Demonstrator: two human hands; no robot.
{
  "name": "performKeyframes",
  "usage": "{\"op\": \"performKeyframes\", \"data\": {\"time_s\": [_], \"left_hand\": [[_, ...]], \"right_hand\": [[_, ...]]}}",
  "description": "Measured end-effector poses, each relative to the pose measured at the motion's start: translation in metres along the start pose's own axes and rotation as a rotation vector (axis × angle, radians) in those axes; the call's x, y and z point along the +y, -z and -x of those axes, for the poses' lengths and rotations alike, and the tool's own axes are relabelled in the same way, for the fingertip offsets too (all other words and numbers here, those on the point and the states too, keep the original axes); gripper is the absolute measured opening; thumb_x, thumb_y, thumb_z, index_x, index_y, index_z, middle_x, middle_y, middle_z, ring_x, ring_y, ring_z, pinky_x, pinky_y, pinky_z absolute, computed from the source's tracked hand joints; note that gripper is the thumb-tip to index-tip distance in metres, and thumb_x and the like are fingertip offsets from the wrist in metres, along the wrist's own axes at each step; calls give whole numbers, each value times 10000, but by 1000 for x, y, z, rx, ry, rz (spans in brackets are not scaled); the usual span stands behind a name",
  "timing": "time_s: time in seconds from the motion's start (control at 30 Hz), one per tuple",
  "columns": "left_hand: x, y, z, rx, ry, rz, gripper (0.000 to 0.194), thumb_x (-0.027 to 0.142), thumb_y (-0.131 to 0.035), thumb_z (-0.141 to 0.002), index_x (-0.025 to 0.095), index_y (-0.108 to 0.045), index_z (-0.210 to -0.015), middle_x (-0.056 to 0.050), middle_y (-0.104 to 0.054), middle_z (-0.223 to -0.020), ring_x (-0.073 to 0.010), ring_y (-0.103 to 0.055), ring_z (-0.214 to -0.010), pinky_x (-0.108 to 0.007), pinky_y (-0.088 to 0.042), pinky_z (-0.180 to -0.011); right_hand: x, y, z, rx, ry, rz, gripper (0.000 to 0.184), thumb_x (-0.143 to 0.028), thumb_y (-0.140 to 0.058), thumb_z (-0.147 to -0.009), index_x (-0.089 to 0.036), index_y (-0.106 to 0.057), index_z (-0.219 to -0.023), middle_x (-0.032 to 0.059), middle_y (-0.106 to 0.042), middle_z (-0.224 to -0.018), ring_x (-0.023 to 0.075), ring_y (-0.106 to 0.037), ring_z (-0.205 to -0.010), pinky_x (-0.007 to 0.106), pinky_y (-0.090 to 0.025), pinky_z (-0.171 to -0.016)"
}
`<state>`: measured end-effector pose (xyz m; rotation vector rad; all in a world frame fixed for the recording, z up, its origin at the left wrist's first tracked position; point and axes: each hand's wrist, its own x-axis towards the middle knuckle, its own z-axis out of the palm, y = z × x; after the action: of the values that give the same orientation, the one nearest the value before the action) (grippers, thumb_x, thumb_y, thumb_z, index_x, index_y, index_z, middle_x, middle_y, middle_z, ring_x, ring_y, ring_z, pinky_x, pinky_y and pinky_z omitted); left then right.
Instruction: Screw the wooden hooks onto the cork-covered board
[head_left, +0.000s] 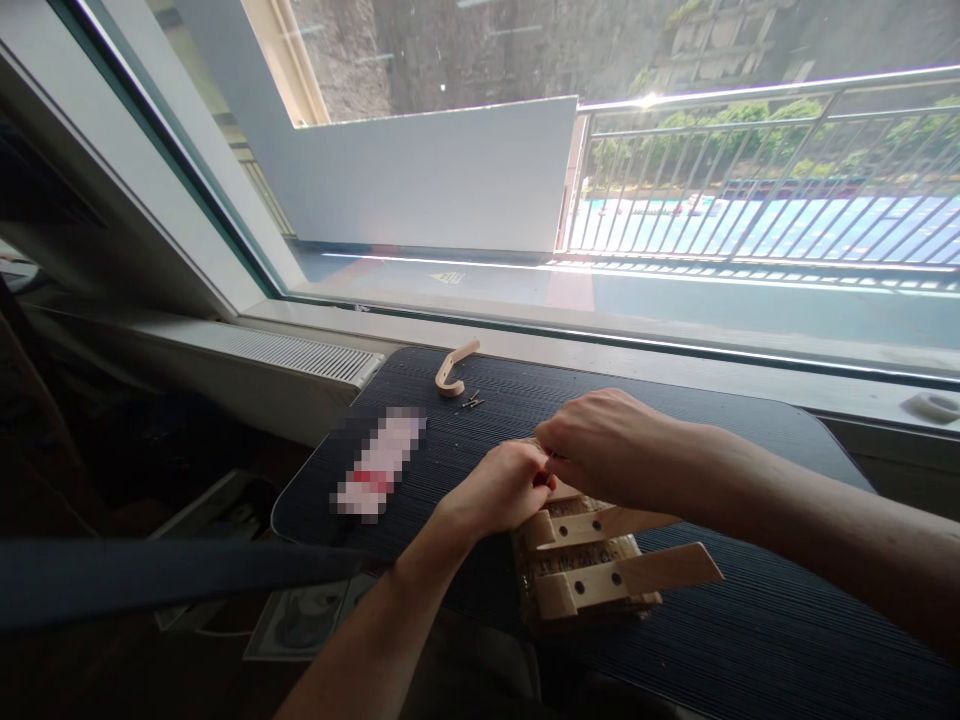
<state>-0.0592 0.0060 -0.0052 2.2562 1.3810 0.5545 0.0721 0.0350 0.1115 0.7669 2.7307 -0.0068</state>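
Observation:
My left hand (510,487) is closed at the far end of a block wrapped in shiny, see-through material (592,556). Against it, my right hand (600,447) is closed in a pinch, and its fingers hide whatever they grip. Two curved wooden hooks, a nearer one (637,578) and a farther one (611,526), lie across the block, each with two dark screw holes or screw heads. Part of another wooden piece (564,493) shows just under my fingers. A loose wooden hook (450,377) lies farther back on the table, with several small screws (472,400) beside it.
The dark ribbed table (720,640) stands against a window sill (660,362). A blurred pink and red item (381,465) lies at its left side. Left of the table is a white radiator grille (315,352). A dark strap (172,582) crosses the lower left.

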Motion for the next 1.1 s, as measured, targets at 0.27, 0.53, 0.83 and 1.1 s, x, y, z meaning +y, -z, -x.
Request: {"op": "performKeyframes", "data": {"time_s": [0.27,0.53,0.83,1.1], "left_hand": [[-1,0,0,2,-17,-21,204,193,-522,-772,135,-647,-621,-51,-687,-710,-143,-578,-642,-220,-360,-563],[3,4,0,-12,-14,22,196,140,-495,-758,156,-634,-621,-25,-668,-702,-133,-577,-651,-211,-383,-595],[7,11,-1,-100,60,85,193,113,-483,-727,171,-665,-755,-26,-660,-802,-145,-583,-726,-215,-429,-659],[8,16,-1,-184,120,238,212,330,-540,-783,176,-677,-835,-28,-673,-856,-160,-591,-760,-221,-438,-657]], "right_hand": [[-2,12,8,-30,-6,19,130,-83,-583,-726,-180,-665,-755,30,-650,-739,153,-586,-647,251,-274,-499],[4,-5,1,39,-52,39,192,-149,-528,-787,-169,-634,-628,25,-613,-589,129,-533,-528,251,-213,-459],[45,-29,50,291,-279,-357,300,-405,-458,-846,-219,-672,-746,-16,-599,-585,93,-453,-479,233,-267,-451],[65,-112,85,438,-475,-1090,422,-553,-524,-782,-188,-675,-932,23,-628,-677,122,-517,-566,235,-414,-508]]}}
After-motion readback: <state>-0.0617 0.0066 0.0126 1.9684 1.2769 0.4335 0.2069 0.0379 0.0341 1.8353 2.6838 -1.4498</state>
